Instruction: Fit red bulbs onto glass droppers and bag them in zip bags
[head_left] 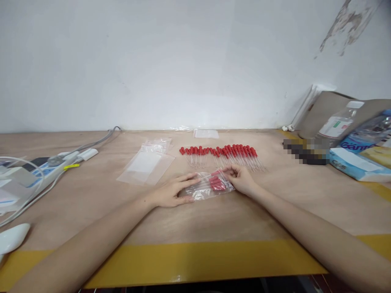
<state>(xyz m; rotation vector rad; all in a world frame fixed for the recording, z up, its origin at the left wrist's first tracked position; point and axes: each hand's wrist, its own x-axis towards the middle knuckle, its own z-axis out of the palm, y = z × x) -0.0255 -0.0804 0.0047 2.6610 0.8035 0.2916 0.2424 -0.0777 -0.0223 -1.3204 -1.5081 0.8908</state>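
A small clear plastic bag [210,185] with red-bulbed droppers inside lies on the wooden table [195,219]. My left hand [172,191] rests on the bag's left end, fingers stretched over it and pinching its edge. My right hand [241,178] grips the bag's right end, fingers curled at its top edge. Behind the bag, a row of several loose red-bulbed droppers [221,155] is laid out side by side.
A stack of empty clear bags [146,165] lies at the left of the droppers, another bag [206,133] by the wall. Cables and a power strip [49,167] sit at the far left, a white mouse [12,238] near the front edge. A bottle [339,124], tissue packs [357,162] and cardboard crowd the right.
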